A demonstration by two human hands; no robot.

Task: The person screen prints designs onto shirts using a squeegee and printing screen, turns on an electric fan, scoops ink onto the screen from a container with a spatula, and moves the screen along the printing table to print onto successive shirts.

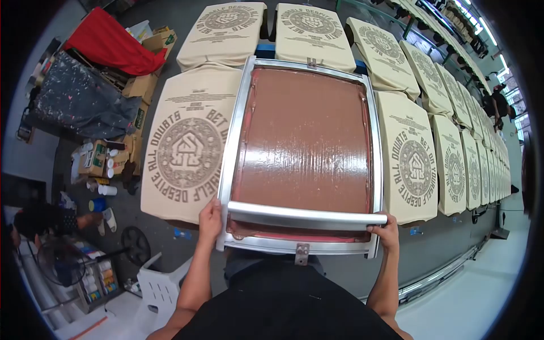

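A screen printing frame [374, 141] with metal rails lies in front of me, its mesh coated in brown ink [306, 124]. Across its near end rests a long metal squeegee [306, 216], slightly lower at the right. My left hand [210, 221] is closed around the left rail, close to the squeegee's left end. On the other side, my right hand [387, 231] grips the right rail beside the squeegee's right end, its thumb on top; whether it also holds the squeegee I cannot tell. The frame hides whatever lies beneath it.
Printed beige shirts [190, 150] lie on boards to the left, behind and in a long row [416, 164] rightward. A white plastic chair [161, 286] stands lower left, near a fan [62, 260] and another person [48, 221]. Boxes [141, 88] and draped cloths crowd the left.
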